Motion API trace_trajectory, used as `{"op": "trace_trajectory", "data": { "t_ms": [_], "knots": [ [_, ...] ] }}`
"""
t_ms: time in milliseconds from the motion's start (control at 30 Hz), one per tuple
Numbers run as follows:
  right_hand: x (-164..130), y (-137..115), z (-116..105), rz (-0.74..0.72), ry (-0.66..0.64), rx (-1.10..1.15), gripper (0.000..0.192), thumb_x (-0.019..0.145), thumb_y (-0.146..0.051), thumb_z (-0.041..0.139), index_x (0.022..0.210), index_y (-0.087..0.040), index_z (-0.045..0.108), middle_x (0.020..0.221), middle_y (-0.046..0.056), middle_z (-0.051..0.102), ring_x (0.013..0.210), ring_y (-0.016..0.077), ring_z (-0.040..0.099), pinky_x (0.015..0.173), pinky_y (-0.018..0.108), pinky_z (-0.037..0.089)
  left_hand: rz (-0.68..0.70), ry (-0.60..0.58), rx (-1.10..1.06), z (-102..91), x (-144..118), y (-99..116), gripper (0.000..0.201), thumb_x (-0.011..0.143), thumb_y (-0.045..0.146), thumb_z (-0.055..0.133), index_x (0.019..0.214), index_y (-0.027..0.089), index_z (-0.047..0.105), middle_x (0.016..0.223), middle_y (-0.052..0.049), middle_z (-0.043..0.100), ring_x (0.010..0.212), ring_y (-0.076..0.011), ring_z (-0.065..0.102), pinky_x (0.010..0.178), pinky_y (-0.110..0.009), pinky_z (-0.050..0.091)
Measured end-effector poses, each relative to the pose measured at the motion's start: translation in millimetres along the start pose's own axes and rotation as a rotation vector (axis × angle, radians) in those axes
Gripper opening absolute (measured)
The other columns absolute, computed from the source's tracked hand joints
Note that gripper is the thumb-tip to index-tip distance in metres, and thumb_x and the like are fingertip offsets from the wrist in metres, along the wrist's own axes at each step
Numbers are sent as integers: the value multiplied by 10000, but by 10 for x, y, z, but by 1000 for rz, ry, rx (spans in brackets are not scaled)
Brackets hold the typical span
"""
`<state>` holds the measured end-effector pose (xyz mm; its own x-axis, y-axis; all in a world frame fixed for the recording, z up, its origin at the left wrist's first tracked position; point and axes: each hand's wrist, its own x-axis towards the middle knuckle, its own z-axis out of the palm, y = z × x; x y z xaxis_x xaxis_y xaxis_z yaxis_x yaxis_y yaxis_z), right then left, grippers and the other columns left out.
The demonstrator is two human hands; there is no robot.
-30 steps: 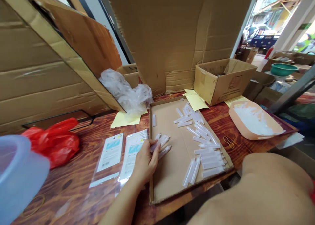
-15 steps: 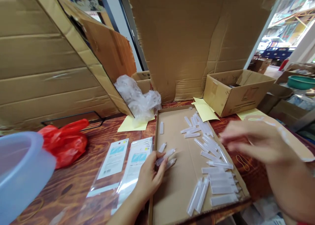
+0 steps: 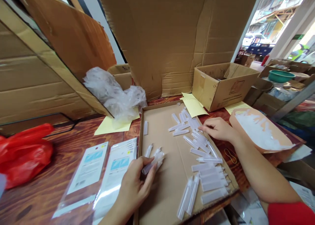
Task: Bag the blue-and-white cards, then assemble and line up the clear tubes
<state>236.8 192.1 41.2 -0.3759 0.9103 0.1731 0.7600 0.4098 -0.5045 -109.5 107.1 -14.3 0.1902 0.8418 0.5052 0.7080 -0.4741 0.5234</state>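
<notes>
Left hand: the left hand (image 3: 134,185) is curling over the near-left edge of the cardboard tray (image 3: 172,192), fingers closed around a small bunch of clear plastic tubes (image 3: 152,161) whose ends are sticking out past the fingertips; gripping them as a bundle is likely keeping them lined up.

Right hand: the right hand (image 3: 218,128) is resting on the far-right side of the tray, fingers bent and together, fingertips touching the row of loose tubes (image 3: 197,138); whether it is pinching one cannot be told.

Between the hands: more tubes are lying scattered across the tray floor, and the raised rim is probably keeping them from rolling onto the counter (image 3: 49,185).

Near the right wrist: sorted tubes (image 3: 209,182) are lying side by side in a tidy stack at the tray's near-right corner, seemingly set apart from the loose ones.

Left of the left hand: two flat packets (image 3: 103,175) with blue panels are lying within easy reach on the counter; their print is too small to read.

Beyond the left hand: a crumpled clear bag (image 3: 113,93) is sitting on a yellow sheet (image 3: 110,126), with a red bag (image 3: 22,153) further left.

Beyond the right hand: an open carton (image 3: 221,84) is standing with a faint printed mark on its side, unreadable; yellow slips (image 3: 194,105) are lying beside it.

Right of the right hand: a pink tray (image 3: 261,130) is holding a heap of white pieces.

Writing: no brand or wording can be made out anywhere.
</notes>
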Motion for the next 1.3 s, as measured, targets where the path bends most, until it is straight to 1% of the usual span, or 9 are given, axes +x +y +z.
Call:
{"op": "trace_trajectory", "data": {
  "t_ms": [100, 167, 267, 367, 533, 700, 900, 1167, 1300],
  "knots": [
    [-45, -83, 7, 142, -219, -108, 488, 936, -558, 477, 604, -201, 495, 641, 25, 587, 594, 141, 464, 598, 293, 300, -15, -7, 10, -3, 4, 25, 149, 920, 362, 591, 910, 222, 641, 764, -9, 685, 652, -172, 652, 602, -277, 496],
    [-79, -89, 14, 205, -287, -164, 449, 956, -516, 468, 649, -198, 545, 713, 52, 647, 628, 158, 511, 605, 296, 298, -35, -13, 19, -6, 13, 44, 165, 920, 369, 577, 883, 220, 637, 740, -7, 677, 634, -173, 636, 602, -284, 485],
    [-113, -29, 14, 282, -297, -222, 374, 959, -463, 498, 704, -201, 577, 807, 81, 691, 680, 178, 554, 614, 291, 306, -71, -30, 40, -2, 24, 65, 192, 919, 383, 555, 861, 218, 633, 711, -6, 662, 618, -177, 613, 612, -298, 470],
    [-127, 43, 11, 336, -275, -211, 309, 935, -425, 552, 713, -210, 538, 785, 73, 675, 648, 170, 530, 591, 287, 291, -101, -52, 55, 6, 32, 82, 199, 916, 385, 538, 854, 217, 625, 713, -14, 663, 634, -184, 607, 624, -306, 460],
    [-117, 77, 47, 283, -303, -109, 98, 836, -180, 589, 838, -225, 502, 743, 4, 640, 660, 154, 560, 604, 247, 351, -108, -68, 85, 11, 40, 120, 198, 909, 380, 524, 832, 218, 607, 699, -22, 651, 637, -190, 587, 613, -306, 440],
    [-73, 89, 112, 249, -250, -68, 136, 803, -138, 544, 835, -231, 450, 765, 0, 611, 685, 156, 539, 629, 247, 371, -97, -46, 100, 42, 34, 114, 207, 931, 378, 504, 851, 214, 604, 715, -28, 658, 644, -193, 588, 651, -323, 458],
    [-43, 78, 144, 234, -183, -61, 138, 787, -132, 520, 804, -235, 430, 738, -8, 596, 643, 148, 498, 618, 252, 352, -202, 48, 121, 70, 59, 45, 235, 946, 387, 495, 983, 209, 644, 857, -74, 721, 766, -233, 640, 765, -379, 505],
    [59, 150, 304, 265, -51, -106, 61, 853, -190, 527, 891, -227, 497, 819, 19, 649, 697, 160, 563, 650, 255, 405, -241, 70, 193, 75, 120, -65, 250, 929, 388, 527, 1025, 202, 665, 917, -79, 759, 774, -236, 664, 859, -422, 449],
    [179, 247, 352, 302, 62, -220, 147, 966, -261, 443, 1026, -190, 556, 1067, 116, 666, 949, 216, 629, 814, 304, 474, -217, 55, 214, 87, 122, -76, 230, 930, 380, 531, 998, 205, 663, 959, -94, 765, 855, -261, 689, 866, -419, 422]
  ]
}}
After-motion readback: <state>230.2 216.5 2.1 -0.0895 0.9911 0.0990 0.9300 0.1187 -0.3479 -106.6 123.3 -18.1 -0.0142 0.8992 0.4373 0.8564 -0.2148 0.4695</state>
